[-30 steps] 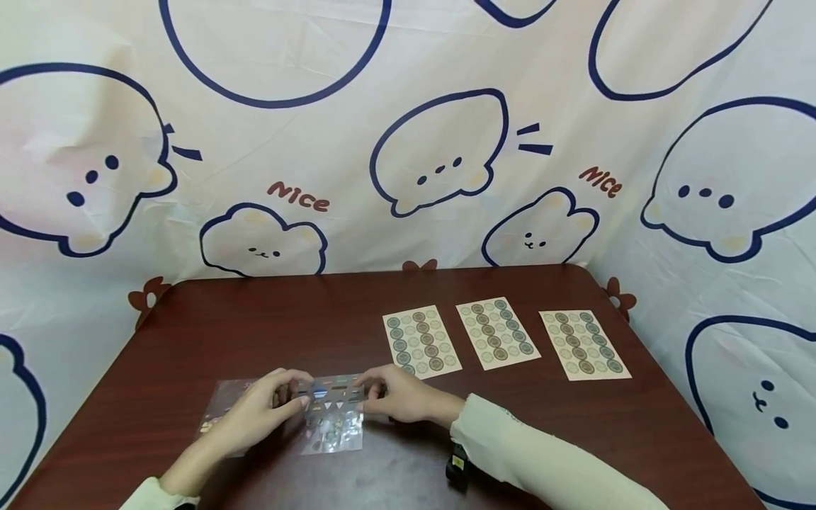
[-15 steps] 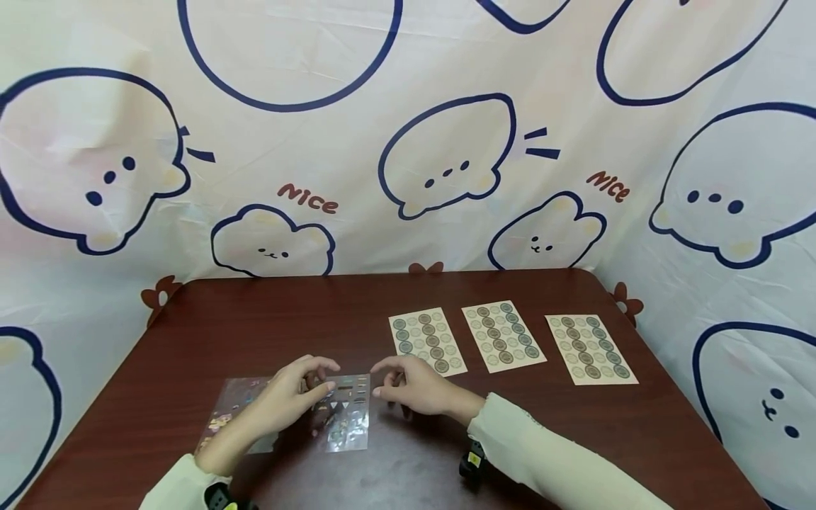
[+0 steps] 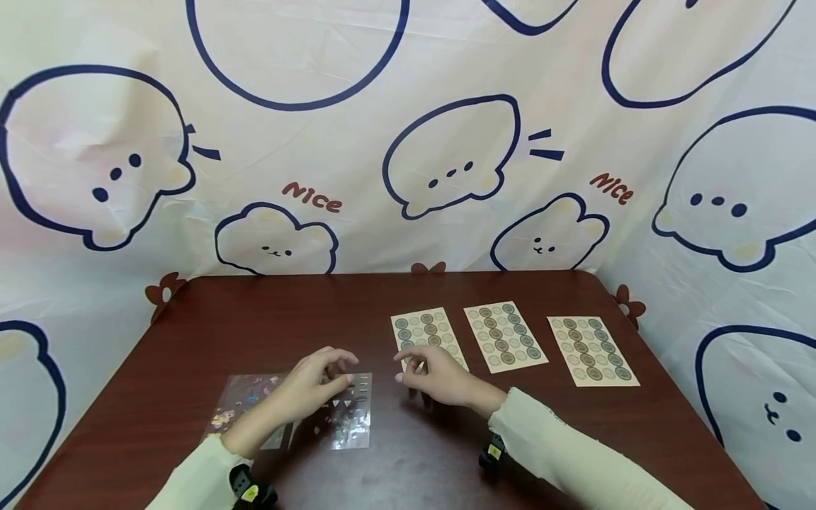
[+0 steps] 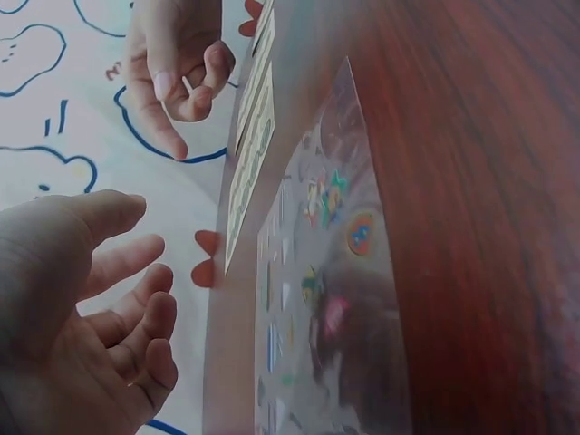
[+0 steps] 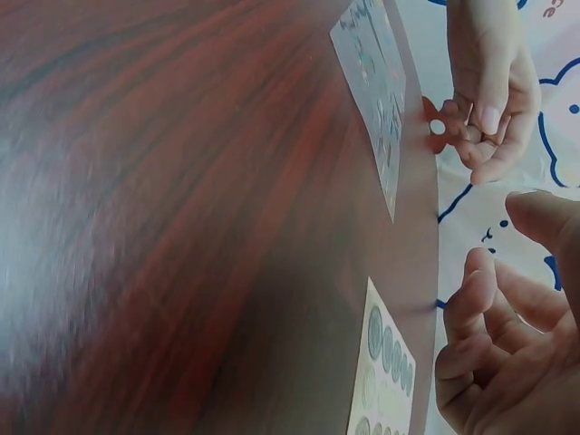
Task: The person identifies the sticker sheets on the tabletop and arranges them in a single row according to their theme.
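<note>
A clear sticker sheet (image 3: 352,425) with small coloured prints lies on the table below my left hand (image 3: 312,386), which partly hides it. To its left is a second clear sheet (image 3: 239,400) with colourful stickers, half covered by my left forearm. In the left wrist view the left hand's fingers are loosely bent, with nothing between them, above the sticker sheet (image 4: 349,263). My right hand (image 3: 440,375) hovers to the right, in front of the nearest cream sheet of round stickers (image 3: 423,326). Its fingers are relaxed and hold nothing, as the right wrist view shows.
Two more cream sheets of round stickers, a middle one (image 3: 506,336) and a right one (image 3: 593,350), lie on the brown table (image 3: 306,319). A printed cloth (image 3: 357,142) hangs behind and at both sides. Dark devices are strapped at both wrists.
Both hands were at the upper edges of the clear sheet; now they have come off it. The right hand has moved right and up, the left hand slightly right. The sheet lies on the table.
</note>
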Demonstrator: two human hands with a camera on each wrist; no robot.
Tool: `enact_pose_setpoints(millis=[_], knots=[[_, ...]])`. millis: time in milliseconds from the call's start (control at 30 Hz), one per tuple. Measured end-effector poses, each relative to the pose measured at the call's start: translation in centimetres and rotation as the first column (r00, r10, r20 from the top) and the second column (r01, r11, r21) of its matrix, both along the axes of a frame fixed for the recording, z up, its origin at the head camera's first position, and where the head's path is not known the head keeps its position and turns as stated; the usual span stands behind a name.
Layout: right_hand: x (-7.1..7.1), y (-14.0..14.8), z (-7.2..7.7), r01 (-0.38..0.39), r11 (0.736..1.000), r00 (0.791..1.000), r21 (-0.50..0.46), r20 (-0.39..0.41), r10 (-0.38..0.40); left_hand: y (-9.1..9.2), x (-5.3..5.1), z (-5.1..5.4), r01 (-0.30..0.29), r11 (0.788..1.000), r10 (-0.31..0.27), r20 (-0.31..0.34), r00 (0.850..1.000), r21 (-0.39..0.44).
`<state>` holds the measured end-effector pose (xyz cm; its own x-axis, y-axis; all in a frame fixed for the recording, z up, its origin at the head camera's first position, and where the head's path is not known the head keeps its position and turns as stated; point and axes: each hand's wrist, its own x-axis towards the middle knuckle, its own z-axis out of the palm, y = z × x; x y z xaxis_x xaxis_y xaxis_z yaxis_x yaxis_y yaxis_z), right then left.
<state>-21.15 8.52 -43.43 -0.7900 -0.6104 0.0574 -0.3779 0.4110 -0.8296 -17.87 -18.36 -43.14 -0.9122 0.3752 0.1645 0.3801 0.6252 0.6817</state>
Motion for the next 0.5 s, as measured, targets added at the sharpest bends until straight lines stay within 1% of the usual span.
enact_pose_setpoints(millis=[100, 200, 367, 500], knots=[[-0.3, 0.5, 0.3, 0.018, 1.000, 1.000, 0.014, -0.024, -0.018, 0.6, -0.4, 0.3, 0.011, 1.000, -0.011, 0.022, 1.000, -0.012], [-0.6, 1.0, 0.6, 0.042, 0.999, 0.999, 0.021, -0.028, -0.041, 1.2, -0.8, 0.3, 0.019, 1.000, -0.018, 0.039, 0.999, -0.018], [-1.1, 1.7, 1.0, 0.077, 0.997, 0.997, 0.029, -0.028, -0.076, 1.9, -1.3, 0.4, 0.038, 0.999, -0.038, 0.037, 0.999, -0.006], [-1.2, 2.2, 1.2, 0.095, 0.995, 0.995, 0.034, -0.036, -0.094, 2.2, -1.5, 0.3, 0.044, 0.999, -0.044, 0.045, 0.998, -0.001]])
